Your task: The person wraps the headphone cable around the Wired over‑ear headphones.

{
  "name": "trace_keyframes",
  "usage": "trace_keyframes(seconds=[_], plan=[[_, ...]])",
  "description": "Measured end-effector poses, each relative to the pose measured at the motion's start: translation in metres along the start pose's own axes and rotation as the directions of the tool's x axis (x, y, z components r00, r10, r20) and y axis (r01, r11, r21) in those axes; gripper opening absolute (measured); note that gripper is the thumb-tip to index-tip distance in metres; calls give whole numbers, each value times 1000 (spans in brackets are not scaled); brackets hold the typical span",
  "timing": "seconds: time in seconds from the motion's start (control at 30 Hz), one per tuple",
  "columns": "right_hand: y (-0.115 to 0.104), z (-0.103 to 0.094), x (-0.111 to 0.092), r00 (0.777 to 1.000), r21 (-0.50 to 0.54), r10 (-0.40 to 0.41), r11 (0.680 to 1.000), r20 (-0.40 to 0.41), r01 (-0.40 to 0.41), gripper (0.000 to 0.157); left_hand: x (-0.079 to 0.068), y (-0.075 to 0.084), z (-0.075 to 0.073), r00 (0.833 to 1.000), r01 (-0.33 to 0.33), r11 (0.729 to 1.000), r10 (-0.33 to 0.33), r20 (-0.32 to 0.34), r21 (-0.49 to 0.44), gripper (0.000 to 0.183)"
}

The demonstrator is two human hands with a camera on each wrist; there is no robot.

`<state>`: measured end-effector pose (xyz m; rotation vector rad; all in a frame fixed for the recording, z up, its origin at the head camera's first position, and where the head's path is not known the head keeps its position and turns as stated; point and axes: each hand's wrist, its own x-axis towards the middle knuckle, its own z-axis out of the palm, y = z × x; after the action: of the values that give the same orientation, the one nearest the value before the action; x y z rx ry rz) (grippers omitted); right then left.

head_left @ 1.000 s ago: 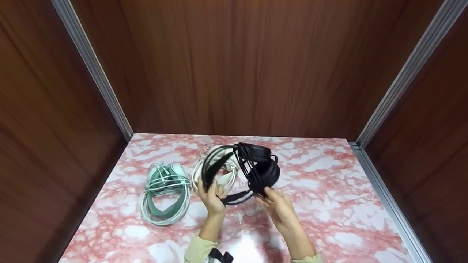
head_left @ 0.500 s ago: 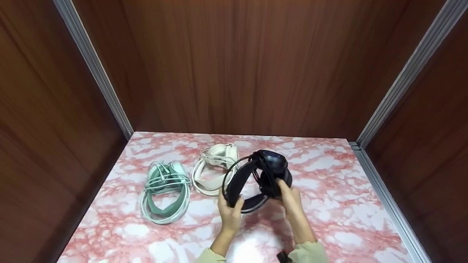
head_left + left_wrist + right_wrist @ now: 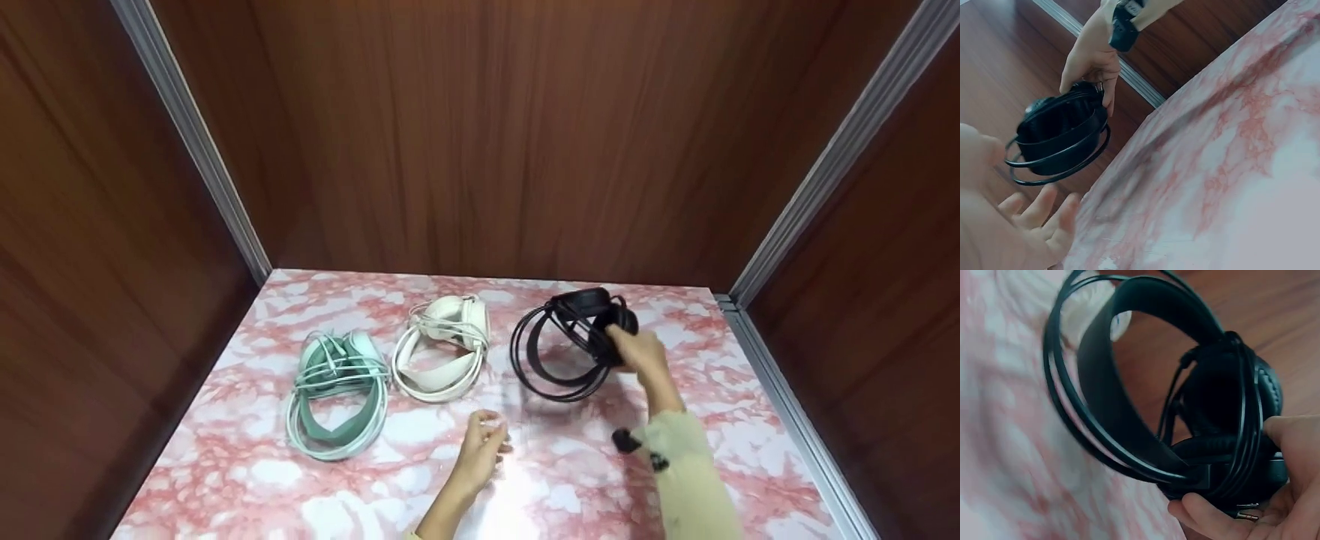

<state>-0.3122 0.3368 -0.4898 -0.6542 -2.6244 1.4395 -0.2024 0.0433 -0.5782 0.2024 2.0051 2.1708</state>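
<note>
My right hand (image 3: 642, 354) grips a pair of black headphones (image 3: 534, 352) by one ear cup, over the right part of the table. In the right wrist view the thumb and fingers close round the cup (image 3: 1219, 464), with the cable wound around both cups and two metal plugs (image 3: 1248, 515) sticking out near the fingers. A black headband (image 3: 1098, 377) arches away from the hand. My left hand (image 3: 478, 454) is apart from the headphones, nearer the front, its fingers loosely bent and holding nothing. In the left wrist view its fingers (image 3: 1039, 211) lie below the headphones.
White headphones (image 3: 442, 375) with a wrapped cable lie left of the black pair. Farther left are green headphones (image 3: 341, 435), also wrapped in their cable. The red-and-white marbled table (image 3: 262, 472) is bounded by wooden panels (image 3: 480, 150) with metal corner rails (image 3: 825, 161).
The black headphones have moved right, away from over the white pair. My left hand has let go of the headband, while the right hand carries the headphones alone.
</note>
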Motion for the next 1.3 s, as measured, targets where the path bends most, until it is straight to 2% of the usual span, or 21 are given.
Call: trace_keyframes(seconds=[0.13,0.3,0.47,0.53,0.67,0.87,1.17,1.3], plan=[[1,-3,26,999,-68,2,998,42,1,62,-4,-1,-1,992,44,998,-48,118,39,33],[9,-2,45,994,-200,12,980,109,11,59,-15,-1,-2,975,97,990,-116,190,107,53],[14,-6,56,983,-187,81,981,165,-49,53,-21,1,1,955,123,986,-149,256,114,63],[16,-6,59,981,-210,81,977,174,-43,54,-22,0,1,948,131,984,-161,274,125,64],[23,-2,62,980,-261,80,965,183,-30,62,-24,-5,-1,935,144,978,-185,304,153,62],[33,8,62,985,-322,98,945,144,-47,74,-25,-9,-4,897,144,970,-212,389,198,44],[30,10,58,978,-363,69,932,194,6,102,-19,-12,-5,897,171,975,-212,388,139,32],[28,10,54,991,-382,43,924,126,8,109,-14,-15,-7,915,152,976,-198,352,154,29]])
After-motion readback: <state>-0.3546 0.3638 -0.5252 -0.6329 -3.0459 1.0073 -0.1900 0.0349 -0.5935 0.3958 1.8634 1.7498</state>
